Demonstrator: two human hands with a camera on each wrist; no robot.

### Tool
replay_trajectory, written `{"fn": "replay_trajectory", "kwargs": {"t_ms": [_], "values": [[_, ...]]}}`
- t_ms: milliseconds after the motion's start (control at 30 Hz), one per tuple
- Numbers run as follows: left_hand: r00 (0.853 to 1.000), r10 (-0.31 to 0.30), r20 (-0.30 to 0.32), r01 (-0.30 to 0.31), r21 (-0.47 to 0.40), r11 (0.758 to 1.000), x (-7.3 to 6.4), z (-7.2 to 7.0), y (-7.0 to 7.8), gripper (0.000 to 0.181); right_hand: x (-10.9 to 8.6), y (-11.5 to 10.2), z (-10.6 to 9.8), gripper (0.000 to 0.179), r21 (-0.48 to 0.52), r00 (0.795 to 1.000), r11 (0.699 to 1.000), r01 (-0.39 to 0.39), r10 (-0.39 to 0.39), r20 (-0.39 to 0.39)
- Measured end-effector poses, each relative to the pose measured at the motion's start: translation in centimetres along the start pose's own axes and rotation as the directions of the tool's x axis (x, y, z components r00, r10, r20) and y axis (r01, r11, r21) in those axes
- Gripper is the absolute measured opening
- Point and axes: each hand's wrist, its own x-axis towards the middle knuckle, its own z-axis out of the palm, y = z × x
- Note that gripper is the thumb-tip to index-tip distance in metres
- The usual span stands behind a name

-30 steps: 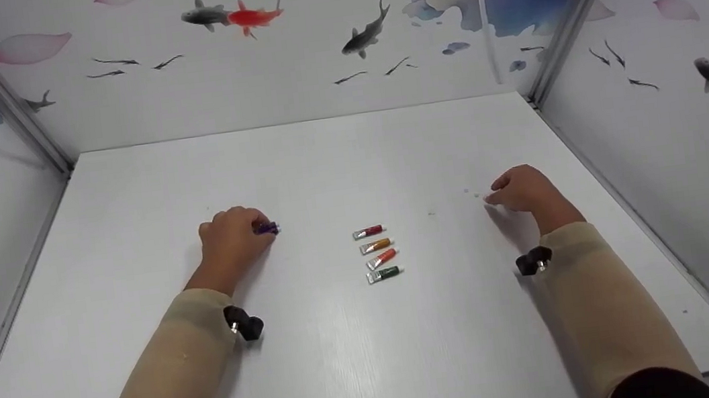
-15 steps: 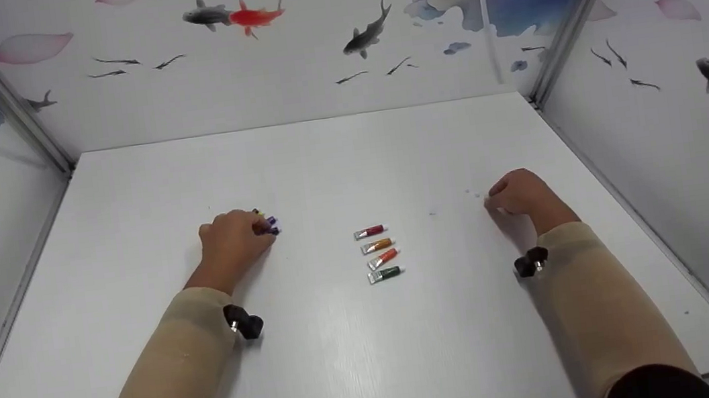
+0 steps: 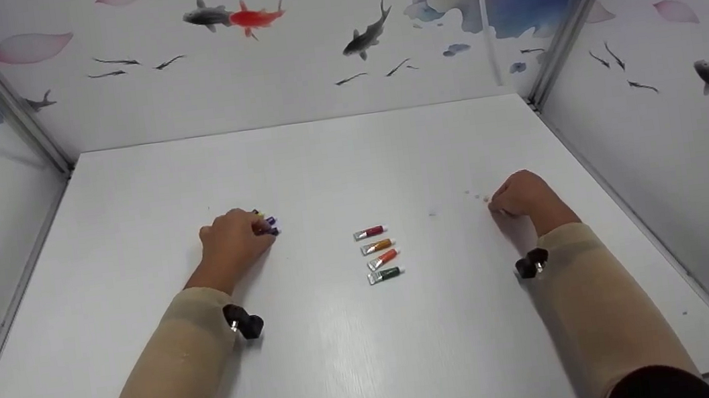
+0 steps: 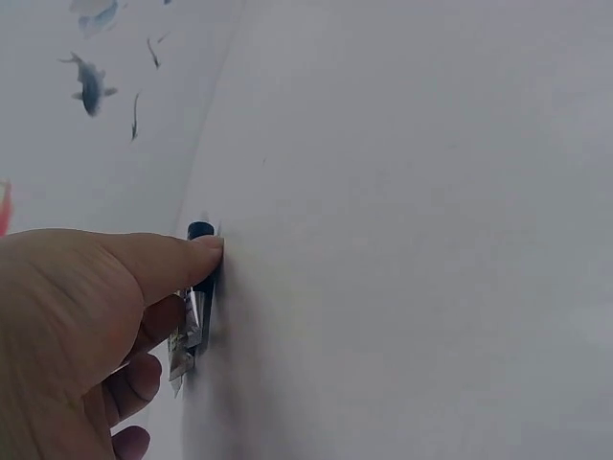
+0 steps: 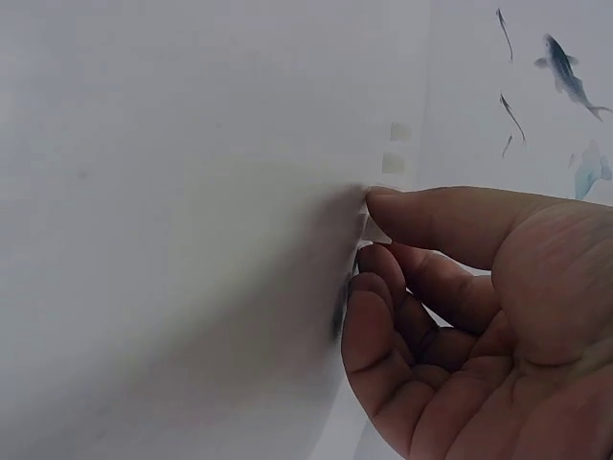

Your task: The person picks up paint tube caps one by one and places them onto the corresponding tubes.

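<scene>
Four tubes [image 3: 378, 246], head view: in a column on the table [image 3: 323, 162].
Left hand [image 4: 77, 316], left wrist view: thumb and fingers pinch dark-ended tubes [image 4: 195, 311].
Right hand [image 5: 460, 316], right wrist view: thumb and fingers pinch a clear piece [image 5: 375, 230], near two pale squares [image 5: 393, 163].
Step in hand: probably lining up small things.
Next move: likely calls for soft release.

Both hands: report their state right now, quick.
Left hand: closed, holding small paint tubes.
Right hand: curled in, at a small pale piece; whether it is pinched cannot be told.
</scene>
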Motion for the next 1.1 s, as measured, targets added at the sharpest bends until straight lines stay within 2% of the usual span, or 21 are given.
{"fn": "replay_trajectory", "kwargs": {"t_ms": [267, 500, 667, 800, 933, 1100], "values": [[1.000, -0.001, -0.014, 0.001, -0.003, 1.000, -0.2, -0.5, 0.4, 0.024, -0.7, -0.2, -0.8, 0.034, 0.032, 0.999, 0.999, 0.019, -0.017, -0.045], [1.000, 0.015, -0.023, -0.015, -0.020, 1.000, -0.4, -1.1, 0.9, 0.023, -2.1, -1.6, -1.1, 0.042, 0.191, 0.994, 0.981, 0.032, -0.012, -0.108], [0.999, 0.027, -0.042, -0.029, -0.048, 0.998, -0.6, -1.5, 1.5, 0.022, -2.6, -2.8, -0.8, 0.041, 0.234, 0.983, 0.969, 0.074, -0.031, -0.181], [0.997, 0.043, -0.057, -0.048, -0.079, 0.996, -1.0, -1.7, 2.2, 0.021, -3.0, -3.9, -0.6, 0.042, 0.277, 0.980, 0.956, 0.095, -0.041, -0.196], [0.994, 0.062, -0.086, -0.071, -0.100, 0.992, -1.6, -1.7, 2.8, 0.019, -3.6, -5.1, -0.3, 0.042, 0.312, 0.978, 0.942, 0.123, -0.062, -0.200], [0.985, 0.099, -0.144, -0.117, -0.123, 0.985, -2.1, -1.2, 3.3, 0.018, -4.2, -6.2, 0.2, 0.039, 0.355, 0.964, 0.918, 0.178, -0.089, -0.251]]}}
